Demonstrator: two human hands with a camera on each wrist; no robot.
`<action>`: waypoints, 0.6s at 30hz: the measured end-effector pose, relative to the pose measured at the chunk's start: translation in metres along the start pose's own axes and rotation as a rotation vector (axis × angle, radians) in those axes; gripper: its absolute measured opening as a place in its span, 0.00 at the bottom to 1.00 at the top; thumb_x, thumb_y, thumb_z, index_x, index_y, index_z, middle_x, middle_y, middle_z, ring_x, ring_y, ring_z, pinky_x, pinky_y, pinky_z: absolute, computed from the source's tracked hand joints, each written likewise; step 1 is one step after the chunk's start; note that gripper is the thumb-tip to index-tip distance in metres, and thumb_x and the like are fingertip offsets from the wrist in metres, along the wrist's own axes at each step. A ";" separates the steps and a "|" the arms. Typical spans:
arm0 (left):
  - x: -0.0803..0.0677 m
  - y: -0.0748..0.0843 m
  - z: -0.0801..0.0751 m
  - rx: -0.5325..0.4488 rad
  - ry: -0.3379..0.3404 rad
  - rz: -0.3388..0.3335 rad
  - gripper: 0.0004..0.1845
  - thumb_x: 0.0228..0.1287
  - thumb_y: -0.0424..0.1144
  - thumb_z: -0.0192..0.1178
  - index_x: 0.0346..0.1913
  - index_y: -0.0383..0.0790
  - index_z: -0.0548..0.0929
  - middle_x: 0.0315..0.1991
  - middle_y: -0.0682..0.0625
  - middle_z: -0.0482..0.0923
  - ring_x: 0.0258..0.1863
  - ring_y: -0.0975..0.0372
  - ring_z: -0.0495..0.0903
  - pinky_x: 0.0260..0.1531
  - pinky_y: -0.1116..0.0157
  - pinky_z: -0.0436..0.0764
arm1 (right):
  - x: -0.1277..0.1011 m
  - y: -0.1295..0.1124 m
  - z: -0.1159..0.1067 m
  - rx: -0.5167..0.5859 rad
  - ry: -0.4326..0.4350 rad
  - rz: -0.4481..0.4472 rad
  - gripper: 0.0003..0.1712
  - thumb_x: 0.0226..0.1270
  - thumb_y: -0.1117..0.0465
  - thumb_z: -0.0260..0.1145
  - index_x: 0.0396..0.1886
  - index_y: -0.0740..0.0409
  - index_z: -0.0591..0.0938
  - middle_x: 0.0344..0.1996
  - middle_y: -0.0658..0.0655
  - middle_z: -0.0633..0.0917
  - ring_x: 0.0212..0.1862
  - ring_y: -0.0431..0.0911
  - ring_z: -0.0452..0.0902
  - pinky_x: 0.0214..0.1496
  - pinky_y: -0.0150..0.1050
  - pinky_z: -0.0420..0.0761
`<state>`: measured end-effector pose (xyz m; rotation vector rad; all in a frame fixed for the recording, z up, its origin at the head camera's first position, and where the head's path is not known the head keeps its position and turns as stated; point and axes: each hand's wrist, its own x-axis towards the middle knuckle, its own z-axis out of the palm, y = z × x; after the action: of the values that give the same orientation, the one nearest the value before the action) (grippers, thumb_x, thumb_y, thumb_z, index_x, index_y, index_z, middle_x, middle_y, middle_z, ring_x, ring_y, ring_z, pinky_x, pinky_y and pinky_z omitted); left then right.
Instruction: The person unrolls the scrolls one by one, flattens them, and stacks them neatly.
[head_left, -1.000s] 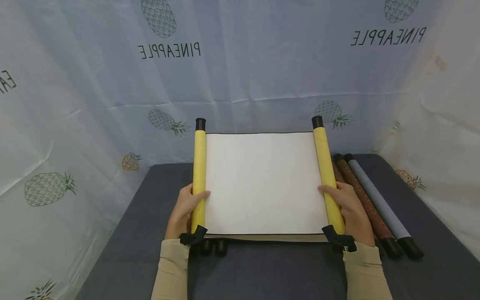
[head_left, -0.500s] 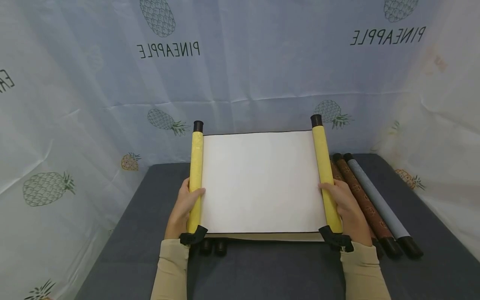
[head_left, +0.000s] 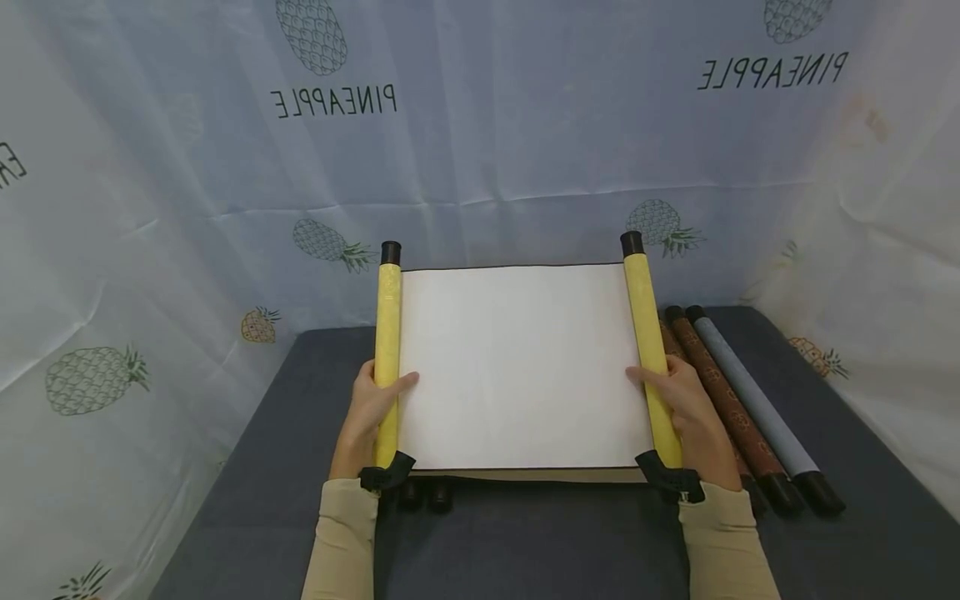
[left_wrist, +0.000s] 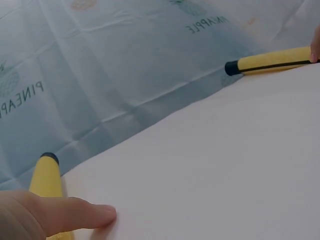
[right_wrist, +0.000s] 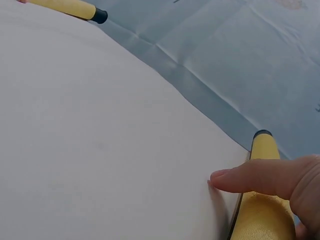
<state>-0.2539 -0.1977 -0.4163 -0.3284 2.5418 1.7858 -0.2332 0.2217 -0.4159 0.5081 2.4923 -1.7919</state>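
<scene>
A hanging scroll with blank white paper (head_left: 517,367) is spread between two yellow rolls with black end knobs. My left hand (head_left: 367,408) grips the left roll (head_left: 387,321), its thumb lying across onto the paper. Around the right roll (head_left: 641,308) is my right hand (head_left: 690,408), with its thumb (right_wrist: 250,176) over the roll and its tip at the paper. In the left wrist view the left thumb (left_wrist: 75,215) crosses the near yellow roll (left_wrist: 46,180). The fingers behind both rolls are mostly hidden. The scroll is held above the table.
On the dark table (head_left: 525,550), a brown patterned scroll (head_left: 731,404) and a grey-blue scroll (head_left: 757,400) lie at the right, beside another brown one partly covered by my hand. Black knobs (head_left: 440,497) poke out under the paper. A pineapple-print curtain (head_left: 495,150) hangs behind.
The left roll has moved slightly left, so a little more white paper shows between the rolls. The right roll has shifted only slightly. Both hands keep their hold.
</scene>
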 end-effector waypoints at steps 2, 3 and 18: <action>0.000 0.000 -0.001 -0.001 0.002 -0.001 0.45 0.60 0.47 0.65 0.74 0.38 0.52 0.60 0.38 0.65 0.49 0.52 0.70 0.44 0.62 0.71 | 0.000 0.000 -0.001 -0.008 0.009 0.010 0.38 0.64 0.51 0.65 0.65 0.68 0.62 0.32 0.50 0.71 0.32 0.41 0.69 0.34 0.36 0.73; -0.001 0.000 -0.001 -0.002 0.001 -0.002 0.45 0.60 0.47 0.65 0.74 0.38 0.52 0.60 0.38 0.65 0.49 0.52 0.69 0.44 0.62 0.71 | 0.000 0.000 -0.001 -0.013 0.012 0.014 0.38 0.64 0.52 0.65 0.64 0.68 0.62 0.32 0.50 0.71 0.32 0.41 0.69 0.34 0.36 0.73; 0.002 -0.005 -0.009 0.036 0.007 -0.035 0.29 0.65 0.51 0.59 0.62 0.37 0.68 0.39 0.47 0.69 0.34 0.59 0.70 0.33 0.66 0.71 | 0.002 0.005 -0.014 -0.027 -0.013 0.025 0.38 0.68 0.49 0.58 0.70 0.64 0.61 0.28 0.46 0.73 0.29 0.38 0.73 0.34 0.36 0.76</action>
<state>-0.2538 -0.2080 -0.4178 -0.3767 2.5523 1.7281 -0.2318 0.2370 -0.4158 0.5221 2.4873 -1.7446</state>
